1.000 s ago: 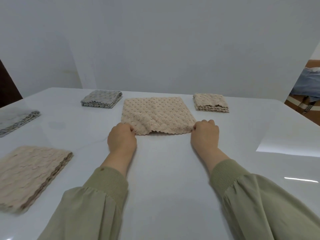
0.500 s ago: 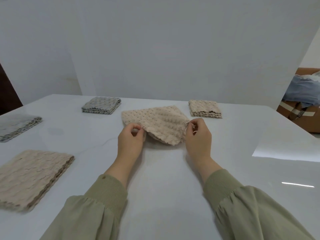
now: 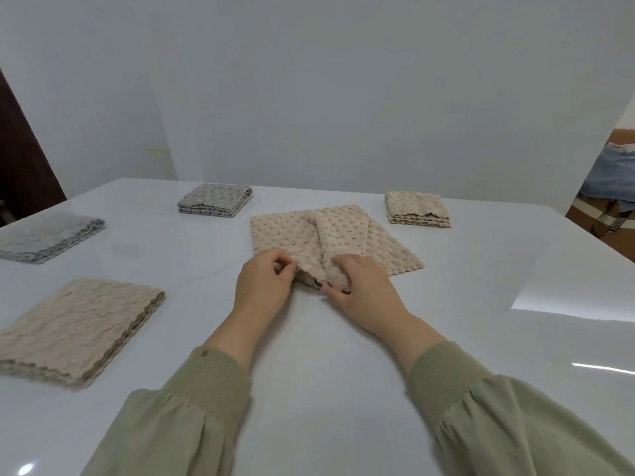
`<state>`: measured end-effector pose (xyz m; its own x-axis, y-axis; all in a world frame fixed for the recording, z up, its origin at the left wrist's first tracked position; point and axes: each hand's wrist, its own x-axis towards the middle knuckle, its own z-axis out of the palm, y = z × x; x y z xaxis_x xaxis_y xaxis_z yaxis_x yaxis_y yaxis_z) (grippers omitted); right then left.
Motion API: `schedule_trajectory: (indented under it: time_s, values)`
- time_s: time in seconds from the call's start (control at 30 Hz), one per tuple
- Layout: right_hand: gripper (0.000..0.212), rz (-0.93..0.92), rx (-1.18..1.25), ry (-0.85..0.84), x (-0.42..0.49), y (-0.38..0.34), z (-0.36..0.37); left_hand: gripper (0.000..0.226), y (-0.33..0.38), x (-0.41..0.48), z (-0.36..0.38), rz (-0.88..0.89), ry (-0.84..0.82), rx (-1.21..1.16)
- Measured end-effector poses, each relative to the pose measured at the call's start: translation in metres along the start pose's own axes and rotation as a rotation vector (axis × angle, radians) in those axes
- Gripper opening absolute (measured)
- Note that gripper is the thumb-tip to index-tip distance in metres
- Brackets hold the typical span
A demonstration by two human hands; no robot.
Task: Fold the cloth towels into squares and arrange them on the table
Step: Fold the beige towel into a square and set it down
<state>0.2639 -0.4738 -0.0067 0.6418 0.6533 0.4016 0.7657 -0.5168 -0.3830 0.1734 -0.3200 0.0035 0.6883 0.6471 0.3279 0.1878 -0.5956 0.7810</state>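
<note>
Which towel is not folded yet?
The middle beige towel, half-open, held by the left hand and right hand; the other four lie folded.

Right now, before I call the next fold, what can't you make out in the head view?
Head view only:
1. Near edge of the middle beige towel: covered by the left hand and right hand; how many layers they pinch is unclear.
2. Folded beige towel, near left: cut off by the left frame edge.
3. Grey towel, far left: cut by the same edge, blurred.
4. Cardboard box: cut by the right edge.
</note>
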Motion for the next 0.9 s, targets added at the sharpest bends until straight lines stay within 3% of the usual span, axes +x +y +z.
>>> schedule_trajectory:
  time_s: [0.13, 0.3, 0.4, 0.47, 0.57, 0.67, 0.9]
  values:
    - [0.018, -0.016, 0.007, 0.125, 0.012, 0.003, 0.007, 0.010, 0.001, 0.001, 0.000, 0.075, 0.039, 0.007]
    - [0.018, 0.201, 0.364, 0.372, 0.025, -0.013, -0.010, 0.011, 0.005, -0.004, 0.001, 0.316, 0.254, 0.186]
    - [0.027, 0.295, 0.581, 0.624, 0.030, -0.023, -0.034, 0.031, -0.003, 0.001, 0.001, 0.173, 0.247, 0.062]
    - [0.028, 0.362, 0.719, 0.710, 0.035, -0.024, -0.048, 0.040, -0.012, 0.006, 0.002, 0.076, 0.151, 0.049]
    - [0.018, 0.465, 1.052, 0.677, 0.045, -0.019, -0.065, 0.050, -0.018, 0.008, 0.009, 0.115, -0.138, 0.317]
    - [0.022, 0.426, 1.366, 0.625, 0.049, -0.017, -0.080, 0.062, -0.018, 0.010, 0.015, 0.174, -0.391, 0.649]
    - [0.018, 0.313, 1.359, 0.558, 0.049, -0.023, -0.081, 0.054, -0.027, 0.051, 0.020, -0.056, -0.333, 0.779]
